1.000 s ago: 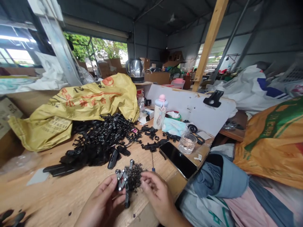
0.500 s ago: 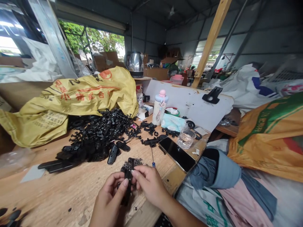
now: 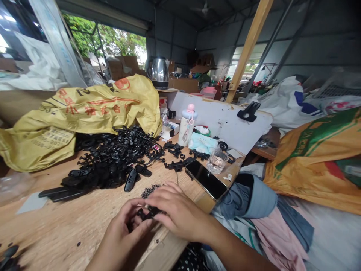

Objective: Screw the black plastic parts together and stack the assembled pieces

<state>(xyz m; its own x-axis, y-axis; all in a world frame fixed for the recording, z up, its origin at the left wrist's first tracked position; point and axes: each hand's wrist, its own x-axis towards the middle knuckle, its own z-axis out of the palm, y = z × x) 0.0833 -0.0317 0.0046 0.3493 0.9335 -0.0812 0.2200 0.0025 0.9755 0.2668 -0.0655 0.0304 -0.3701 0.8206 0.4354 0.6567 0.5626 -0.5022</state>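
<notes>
Though half-hidden, black part (image 3: 147, 214) crosswise

Kettle (image 3: 160, 71): shiny, upright behind the yellow bag (image 3: 113, 107)
Bottle (image 3: 185, 130): pink top, upright beside pale blue fabric (image 3: 202, 143)
Phone (image 3: 205, 179): dark screen up, near the clear glass (image 3: 216, 162)
Clip (image 3: 248, 111): black, on the white board's (image 3: 217, 116) upper edge
Post (image 3: 249, 51): wooden, slanted
Orange bag (image 3: 316, 162): green-striped, at right

Nearer side of the heap of tiny parts (image 3: 149, 190), the right hand (image 3: 176, 212) moved over the black assembly (image 3: 149, 213), hiding most of it.
</notes>
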